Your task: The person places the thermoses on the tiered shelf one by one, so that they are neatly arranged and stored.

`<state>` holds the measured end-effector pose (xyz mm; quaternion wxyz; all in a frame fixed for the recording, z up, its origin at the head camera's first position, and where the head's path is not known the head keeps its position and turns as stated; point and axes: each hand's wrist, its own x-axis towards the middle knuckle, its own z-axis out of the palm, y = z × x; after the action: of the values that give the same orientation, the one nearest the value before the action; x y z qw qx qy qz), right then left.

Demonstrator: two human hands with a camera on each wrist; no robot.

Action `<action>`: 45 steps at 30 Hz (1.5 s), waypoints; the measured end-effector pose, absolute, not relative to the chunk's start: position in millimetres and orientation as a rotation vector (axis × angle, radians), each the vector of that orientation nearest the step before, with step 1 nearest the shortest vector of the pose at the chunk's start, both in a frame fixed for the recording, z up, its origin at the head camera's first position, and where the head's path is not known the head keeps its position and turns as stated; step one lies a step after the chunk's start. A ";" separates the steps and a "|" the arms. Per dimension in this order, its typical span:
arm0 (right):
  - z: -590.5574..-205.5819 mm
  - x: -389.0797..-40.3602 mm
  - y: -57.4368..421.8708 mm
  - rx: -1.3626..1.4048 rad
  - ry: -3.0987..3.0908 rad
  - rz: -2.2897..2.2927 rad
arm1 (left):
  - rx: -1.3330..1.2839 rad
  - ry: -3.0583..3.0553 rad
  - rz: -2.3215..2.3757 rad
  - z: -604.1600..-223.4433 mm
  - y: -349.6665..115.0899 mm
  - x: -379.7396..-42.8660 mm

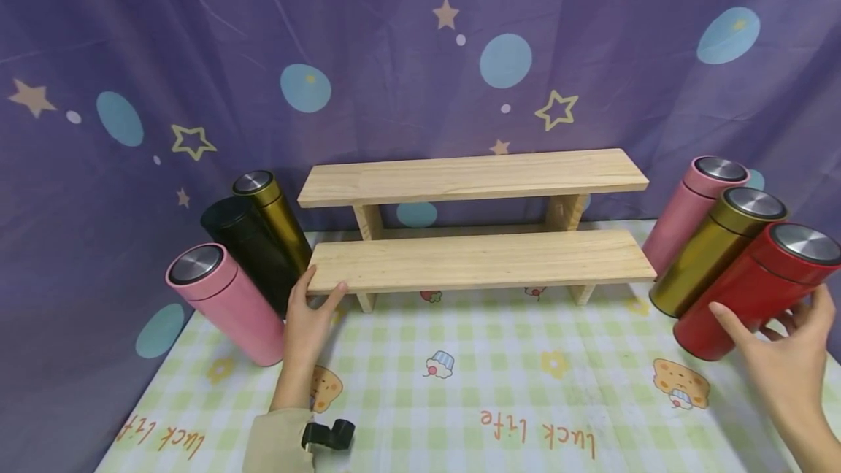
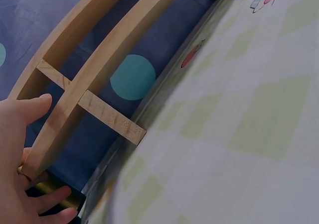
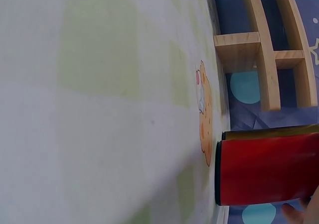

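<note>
A two-tier wooden shelf (image 1: 479, 258) stands at the middle back. My left hand (image 1: 312, 320) grips the left end of its lower board, thumb on the front edge and a finger at the board's end; the other fingers spread below in the left wrist view. At the right, my right hand (image 1: 788, 356) holds the lower part of a red thermos (image 1: 742, 290), thumb on one side and fingers bent on the other. In the right wrist view the thermos (image 3: 269, 169) stands upright, with only fingertips showing beside it.
Behind the red thermos stand a gold thermos (image 1: 709, 261) and a pink thermos (image 1: 683, 217). Left of the shelf are another pink thermos (image 1: 243, 312), a black thermos (image 1: 256, 254) and a gold one (image 1: 285, 221). A checked cloth (image 1: 486, 363) covers the table; a purple curtain (image 1: 394, 20) hangs behind.
</note>
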<state>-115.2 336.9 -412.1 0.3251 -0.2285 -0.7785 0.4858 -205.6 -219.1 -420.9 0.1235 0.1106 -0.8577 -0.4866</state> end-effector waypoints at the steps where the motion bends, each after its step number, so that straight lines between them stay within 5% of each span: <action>1: -411.9 -115.5 336.6 -0.596 -2.035 1.273 | 0.324 -2.498 -1.423 -420.7 -218.9 -205.5; 45: -367.5 -101.0 294.0 -0.271 -1.952 1.221 | 0.346 -2.501 -1.302 -428.0 -218.0 -205.4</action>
<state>-101.0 294.0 -367.5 0.4001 -0.1070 -0.7717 0.4827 -205.4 -218.0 -428.0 0.1498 0.1203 -0.8705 -0.4532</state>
